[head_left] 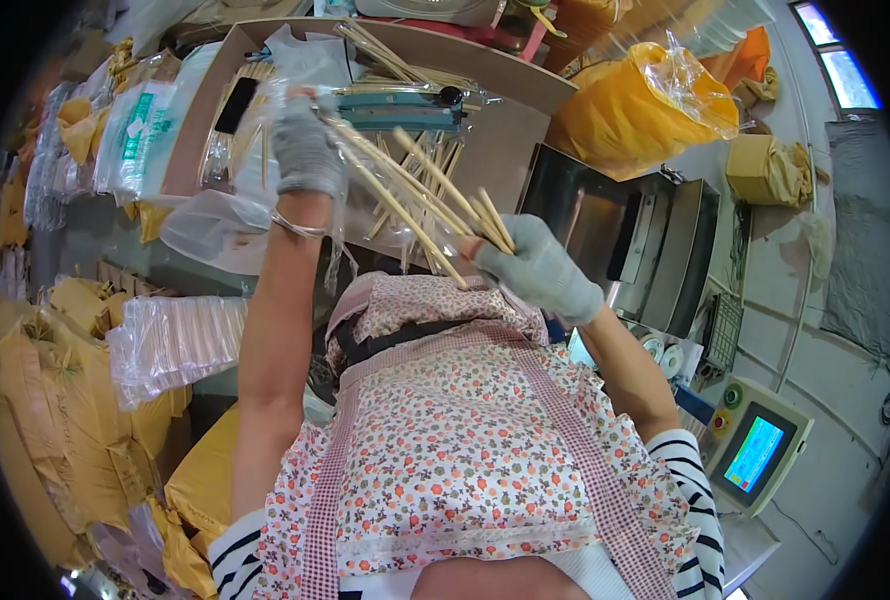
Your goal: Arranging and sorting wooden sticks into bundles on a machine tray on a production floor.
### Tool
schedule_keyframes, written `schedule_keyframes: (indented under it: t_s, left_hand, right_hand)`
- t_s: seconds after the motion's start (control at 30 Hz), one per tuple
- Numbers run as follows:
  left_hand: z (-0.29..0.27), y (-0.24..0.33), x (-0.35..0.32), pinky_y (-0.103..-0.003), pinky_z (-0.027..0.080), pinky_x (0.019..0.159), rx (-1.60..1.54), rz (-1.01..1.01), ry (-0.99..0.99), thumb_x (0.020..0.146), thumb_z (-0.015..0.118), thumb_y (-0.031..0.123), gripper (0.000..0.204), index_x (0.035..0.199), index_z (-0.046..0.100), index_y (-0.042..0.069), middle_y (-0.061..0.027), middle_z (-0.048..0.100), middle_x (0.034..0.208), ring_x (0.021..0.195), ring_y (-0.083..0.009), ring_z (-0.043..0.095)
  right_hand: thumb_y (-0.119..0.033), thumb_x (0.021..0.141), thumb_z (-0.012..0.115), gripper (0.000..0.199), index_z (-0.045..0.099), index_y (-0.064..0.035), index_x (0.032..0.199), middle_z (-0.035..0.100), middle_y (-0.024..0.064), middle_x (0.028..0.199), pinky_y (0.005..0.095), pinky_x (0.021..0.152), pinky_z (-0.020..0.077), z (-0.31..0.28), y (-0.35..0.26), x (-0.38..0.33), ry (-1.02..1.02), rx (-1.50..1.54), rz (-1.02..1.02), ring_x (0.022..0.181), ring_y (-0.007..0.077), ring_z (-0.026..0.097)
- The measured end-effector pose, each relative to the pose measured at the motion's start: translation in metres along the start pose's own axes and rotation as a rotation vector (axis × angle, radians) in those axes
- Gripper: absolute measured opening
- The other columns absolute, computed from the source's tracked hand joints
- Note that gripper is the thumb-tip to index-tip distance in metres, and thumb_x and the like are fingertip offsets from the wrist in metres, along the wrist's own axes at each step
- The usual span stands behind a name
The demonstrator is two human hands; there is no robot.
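Several pale wooden chopsticks (401, 182) stretch slantwise between my two hands in front of the apron. My left hand (310, 150), in a grey-white glove, is closed near their far ends; its fingertips are blurred. My right hand (550, 272), gloved too, grips a small bunch near the other ends, with short tips sticking up past the thumb. Clear plastic film hangs around my left wrist and below the sticks. Beyond my hands, a shallow cardboard-coloured tray (510, 135) holds more loose chopsticks and a blue-green bar-shaped device (395, 112). A black rectangular object (236, 106) lies near the tray's left side.
Clear plastic packs (180, 340) and yellow-brown sacks (75, 400) are piled at the left. A dark metal machine (615, 230) stands right of the tray, below a large yellow bag (635, 105). A control panel with a lit screen (753, 447) is at the lower right.
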State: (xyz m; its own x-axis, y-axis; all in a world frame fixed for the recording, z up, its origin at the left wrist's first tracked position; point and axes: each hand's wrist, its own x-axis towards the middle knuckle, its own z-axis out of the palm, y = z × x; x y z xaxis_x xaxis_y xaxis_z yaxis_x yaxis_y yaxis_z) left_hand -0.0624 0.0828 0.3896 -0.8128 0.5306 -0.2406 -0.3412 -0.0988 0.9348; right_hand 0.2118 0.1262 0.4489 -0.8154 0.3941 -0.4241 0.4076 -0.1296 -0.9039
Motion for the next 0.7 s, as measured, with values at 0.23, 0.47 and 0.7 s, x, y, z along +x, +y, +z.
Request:
schedule_keyframes:
  t_s: [0.23,0.47,0.7]
  left_hand:
    - [-0.041,0.028,0.032,-0.027,0.033,0.038,-0.158,-0.028,0.208,0.092,0.044,0.023,0.019,0.074,0.042,0.016,0.0039,0.037,0.055,0.043,-0.0107,0.037]
    - [0.001,-0.008,0.019,-0.025,0.028,0.045,-0.139,0.097,0.172,0.088,0.047,0.027,0.023,0.068,0.045,0.015,0.0039,0.04,0.058,0.05,-0.0074,0.035]
    - [0.031,-0.009,-0.021,-0.024,0.04,0.054,-0.167,0.2,0.156,0.09,0.051,0.019,0.015,0.077,0.049,0.011,0.0006,0.044,0.065,0.055,-0.0114,0.044]
  right_hand:
    - [-0.013,0.081,0.064,0.023,0.061,0.0028,0.098,0.06,0.0031,0.075,0.0232,0.052,0.0382,-0.091,0.04,-0.062,-0.059,0.275,-0.052,0.061,0.0062,0.051]
    - [-0.027,0.088,0.061,0.025,0.06,-0.002,0.091,0.045,-0.0055,0.062,0.0187,0.05,0.0313,-0.008,0.017,0.004,-0.053,0.134,-0.219,0.057,0.0026,0.04]
    - [-0.023,0.089,0.058,0.025,0.062,0.0017,0.093,0.058,0.0025,0.07,0.0253,0.06,0.045,0.023,0.013,0.017,-0.092,0.027,-0.223,0.065,0.0077,0.052]
